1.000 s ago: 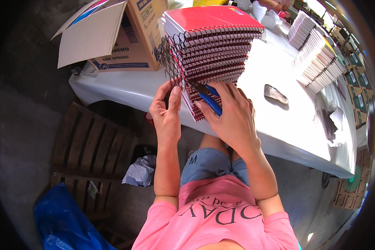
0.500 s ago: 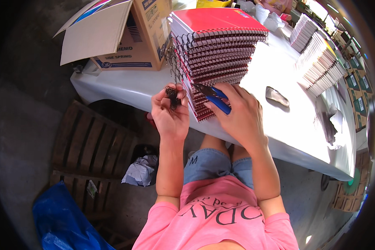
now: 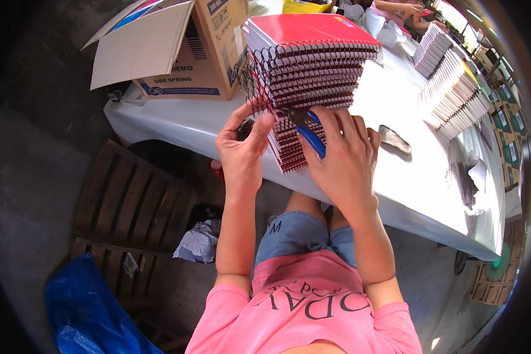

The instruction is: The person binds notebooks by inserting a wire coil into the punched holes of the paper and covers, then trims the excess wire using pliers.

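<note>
A tall stack of red-covered spiral notebooks (image 3: 312,59) stands on a white-covered table (image 3: 430,177), black wire spirals facing me. My right hand (image 3: 342,156) grips blue-handled pliers (image 3: 310,138) whose jaws are at the spirals low on the stack. My left hand (image 3: 242,150) is raised beside the spirals, fingertips pinching a small dark piece of wire (image 3: 245,128) at the stack's left edge.
An open cardboard box (image 3: 177,53) sits at the table's left end. More notebook stacks (image 3: 454,88) lie at the far right, loose spirals (image 3: 463,183) nearby. A small metal tool (image 3: 394,138) lies on the cloth. A wooden pallet (image 3: 130,206) and blue bag (image 3: 82,312) are on the floor.
My left hand came away from the stack holding a small dark piece, then rose back to the spirals. My right hand stayed on the pliers at the stack.
</note>
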### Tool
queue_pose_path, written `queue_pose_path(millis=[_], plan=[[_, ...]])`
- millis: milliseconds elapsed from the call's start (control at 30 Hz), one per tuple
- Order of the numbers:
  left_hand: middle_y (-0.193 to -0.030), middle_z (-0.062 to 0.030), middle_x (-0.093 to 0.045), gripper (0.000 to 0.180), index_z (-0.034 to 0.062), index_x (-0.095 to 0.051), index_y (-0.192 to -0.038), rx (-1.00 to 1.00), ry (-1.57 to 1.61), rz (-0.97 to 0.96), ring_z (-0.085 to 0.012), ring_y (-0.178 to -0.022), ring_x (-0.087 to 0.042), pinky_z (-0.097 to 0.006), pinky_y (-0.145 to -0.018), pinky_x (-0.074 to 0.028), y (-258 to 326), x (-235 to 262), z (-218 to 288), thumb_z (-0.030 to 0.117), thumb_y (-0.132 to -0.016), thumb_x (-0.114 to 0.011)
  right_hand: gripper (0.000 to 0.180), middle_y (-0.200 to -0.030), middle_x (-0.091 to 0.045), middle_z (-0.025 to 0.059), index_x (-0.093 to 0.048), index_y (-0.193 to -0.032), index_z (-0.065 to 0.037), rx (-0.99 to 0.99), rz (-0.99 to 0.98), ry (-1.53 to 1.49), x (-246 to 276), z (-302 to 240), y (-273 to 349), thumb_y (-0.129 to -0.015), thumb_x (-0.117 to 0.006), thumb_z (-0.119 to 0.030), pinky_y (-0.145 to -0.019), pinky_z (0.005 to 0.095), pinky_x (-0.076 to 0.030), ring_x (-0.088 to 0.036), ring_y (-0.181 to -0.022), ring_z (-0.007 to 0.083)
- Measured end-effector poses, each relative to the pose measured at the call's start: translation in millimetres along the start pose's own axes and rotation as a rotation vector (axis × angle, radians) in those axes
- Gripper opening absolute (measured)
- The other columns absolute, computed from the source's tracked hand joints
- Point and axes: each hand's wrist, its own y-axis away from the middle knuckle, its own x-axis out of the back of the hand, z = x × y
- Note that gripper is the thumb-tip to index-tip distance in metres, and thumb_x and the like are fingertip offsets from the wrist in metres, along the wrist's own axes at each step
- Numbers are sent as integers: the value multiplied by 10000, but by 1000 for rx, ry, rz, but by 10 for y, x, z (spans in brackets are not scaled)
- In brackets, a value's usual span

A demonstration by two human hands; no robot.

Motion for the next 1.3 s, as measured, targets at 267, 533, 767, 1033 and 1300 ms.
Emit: queue_pose_path(millis=[267, 533, 767, 1033, 1300], plan=[[-829, -3, -612, 197, 7, -636, -978, -127, -105, 31, -15, -519, -364, -173, -447, -260, -27, -36, -75, 170, -877, -679, 383, -909, -568, 43, -592, -1041, -113, -1, -15, -89, -60, -50, -22, -693, -728, -197, -675, 409, -447, -596, -854, 233], [-854, -14, -602, 238, 7, -602, -1066, -223, -246, -4, -10, -517, -363, -168, -454, -270, -18, -8, -106, 166, -897, -654, 409, -896, -615, 63, -605, -1084, -124, -45, -138, -252, -33, 94, 30, -691, -717, -134, -731, 393, -458, -623, -856, 270], [-885, -19, -604, 276, 1, -594, -1101, -208, -194, -21, -14, -519, -364, -171, -457, -271, -3, -2, -104, 171, -893, -658, 429, -983, -563, 27, -614, -1076, -122, 38, 83, -62, 47, 30, -30, -679, -746, -215, -840, 396, -367, -551, -912, 208], [-908, -34, -615, 275, -5, -616, -1087, -215, -204, -12, -22, -531, -373, -172, -464, -282, 7, 20, -120, 168, -881, -674, 421, -934, -554, 30, -602, -1058, -115, 39, 32, -5, 33, -69, -54, -691, -740, -270, -750, 375, -366, -564, -878, 200], [-898, -28, -607, 271, 3, -613, -1091, -207, -145, -26, -27, -552, -396, -171, -480, -302, 20, 18, -79, 181, -893, -658, 348, -879, -623, 86, -606, -1057, -107, -8, -40, -252, -90, 72, -80, -723, -705, -113, -645, 402, -510, -650, -757, 294]])
